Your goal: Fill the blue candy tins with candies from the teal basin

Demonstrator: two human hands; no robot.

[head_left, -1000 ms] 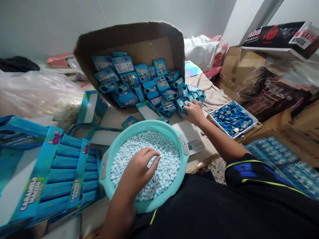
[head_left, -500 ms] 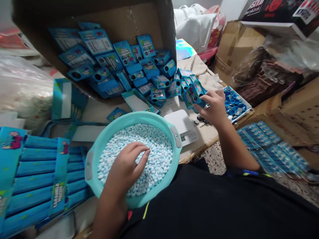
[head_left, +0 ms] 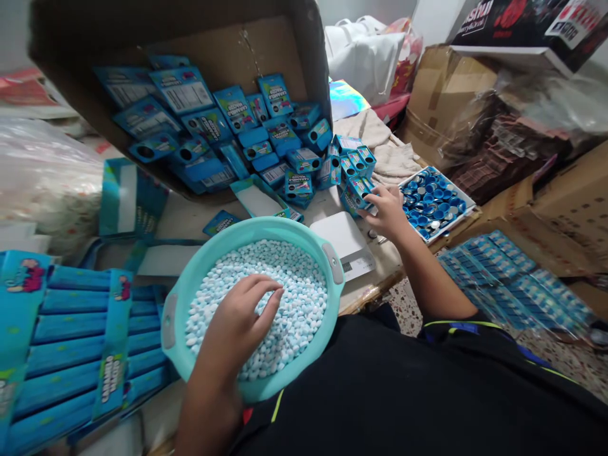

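Head camera: it was worn on my head, and all was seen from my own height.
Facing: forward and steeply down, over my dark shirt at the bottom edge.
Turquoise basin: near, below the lens, with my left hand.
Big carton: farther ahead; the top edge cut it.
Speckled floor: seen from above, right of centre.

A black shirt carries yellow-green piping and, on its right sleeve, blue patches
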